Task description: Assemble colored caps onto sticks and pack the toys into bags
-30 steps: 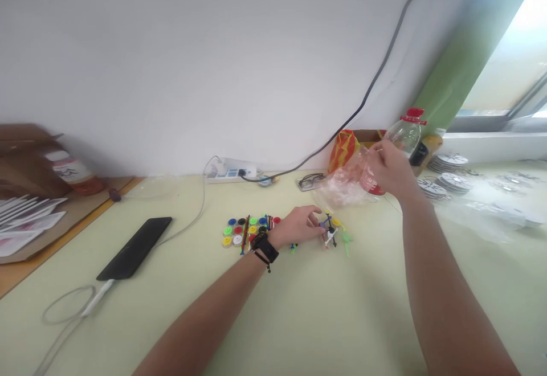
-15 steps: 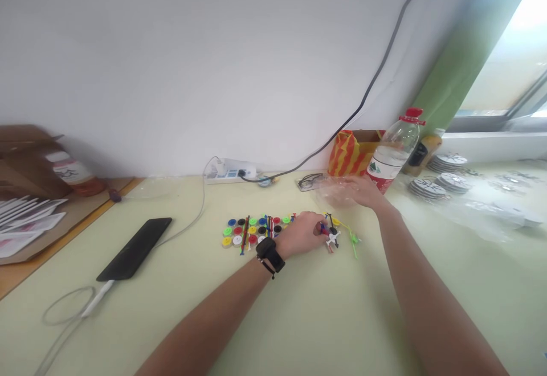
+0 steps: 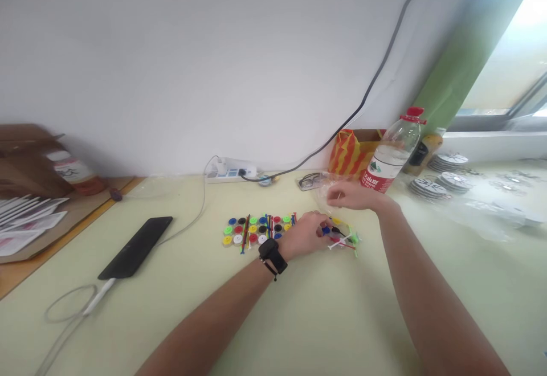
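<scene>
My left hand (image 3: 305, 235), with a black watch (image 3: 272, 255) on its wrist, reaches over the right end of rows of small round coloured pieces (image 3: 253, 229). Its fingers are curled beside a loose pile of thin coloured plastic sticks (image 3: 341, 240) in white, red, black and green; what they grip is hidden. Just behind the pile hovers my right hand (image 3: 354, 195), fingers bent down and together. A tiny pale bit shows at its fingertips, too small to name. Bundles of coloured sticks (image 3: 245, 233) lie between groups of the round pieces. Clear plastic (image 3: 323, 193) lies by the right fingers.
A large water bottle (image 3: 391, 154) stands behind my right hand, beside a red-and-yellow bag (image 3: 348, 154). Stacks of round discs (image 3: 428, 189) sit at the right. A black phone (image 3: 135, 248) on a cable lies left. A power strip (image 3: 231, 172) rests against the wall.
My right hand has come down from the clear plastic toward the pile, its fingers now bent. My left hand has shifted slightly right, and the sticks in the pile lie differently.
</scene>
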The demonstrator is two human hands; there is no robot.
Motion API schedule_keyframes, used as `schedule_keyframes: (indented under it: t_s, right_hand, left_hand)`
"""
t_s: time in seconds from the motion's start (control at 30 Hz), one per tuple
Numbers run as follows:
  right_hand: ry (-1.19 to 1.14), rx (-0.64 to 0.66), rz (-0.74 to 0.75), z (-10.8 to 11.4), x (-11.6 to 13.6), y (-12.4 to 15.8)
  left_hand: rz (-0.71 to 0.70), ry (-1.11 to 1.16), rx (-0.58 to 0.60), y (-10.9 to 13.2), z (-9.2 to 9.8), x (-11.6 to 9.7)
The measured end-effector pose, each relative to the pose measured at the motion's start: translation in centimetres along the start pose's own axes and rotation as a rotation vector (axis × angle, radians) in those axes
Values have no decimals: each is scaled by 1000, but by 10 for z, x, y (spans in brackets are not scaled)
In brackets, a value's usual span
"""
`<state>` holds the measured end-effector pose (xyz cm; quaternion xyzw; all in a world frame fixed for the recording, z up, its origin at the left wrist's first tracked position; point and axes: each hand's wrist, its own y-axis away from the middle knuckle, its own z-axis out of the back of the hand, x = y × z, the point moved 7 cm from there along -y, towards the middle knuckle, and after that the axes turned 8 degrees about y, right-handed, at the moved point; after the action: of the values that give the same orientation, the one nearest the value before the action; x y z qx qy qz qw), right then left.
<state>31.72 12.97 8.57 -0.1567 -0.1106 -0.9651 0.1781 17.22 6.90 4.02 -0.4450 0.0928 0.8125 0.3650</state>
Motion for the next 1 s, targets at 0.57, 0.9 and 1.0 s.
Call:
schedule_keyframes:
  t_s: [0.57,0.9,1.0]
  right_hand:
    - [60,260,-224,-21,-35,9]
    - [-276,25,242,6,46,7]
    - [-416,-5,249,2,49,0]
  left_hand:
    - [161,254,-209,-7,-4,17]
    - [14,350,-315,-12,64,4]
    - [-53,335,-393,-9,80,-5]
